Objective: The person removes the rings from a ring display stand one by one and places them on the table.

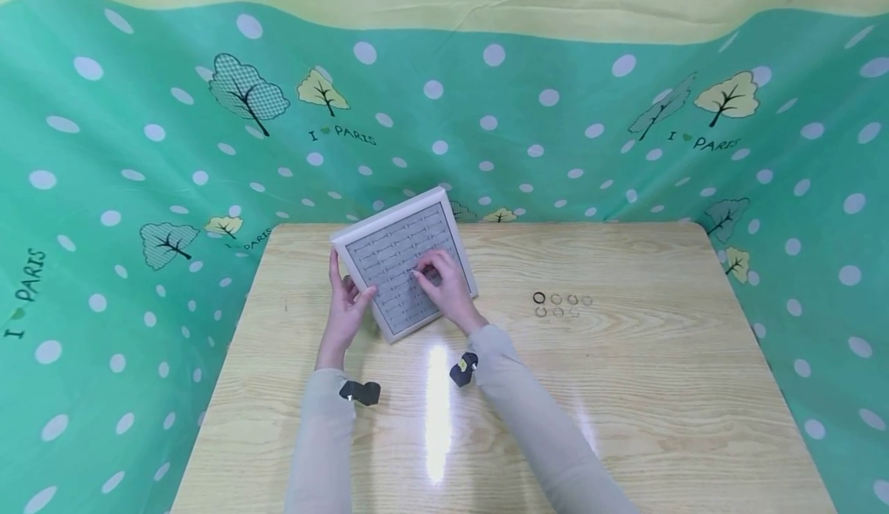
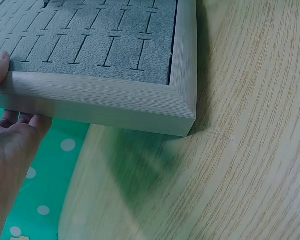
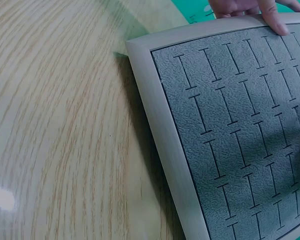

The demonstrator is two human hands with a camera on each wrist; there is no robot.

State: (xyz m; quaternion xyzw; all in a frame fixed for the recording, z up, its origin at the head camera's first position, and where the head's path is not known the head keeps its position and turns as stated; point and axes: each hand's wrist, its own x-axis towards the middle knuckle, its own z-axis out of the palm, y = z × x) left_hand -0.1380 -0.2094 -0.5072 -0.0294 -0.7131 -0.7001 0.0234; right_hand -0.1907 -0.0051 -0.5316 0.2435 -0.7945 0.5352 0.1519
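Note:
A ring display tray with a pale frame and grey slotted padding is propped at a tilt over the table. My left hand grips its left edge, the thumb on top of the frame and the other fingers beneath. Over the middle of the padding, my right hand pinches a small ring, mostly hidden by the fingertips, right at a slot. In the right wrist view the slots near the tray's corner hold nothing, and the left thumb presses on the frame.
Several rings lie in two rows on the wooden table to the right of the tray, among them a darker ring. A green dotted curtain hangs behind the table and along both sides.

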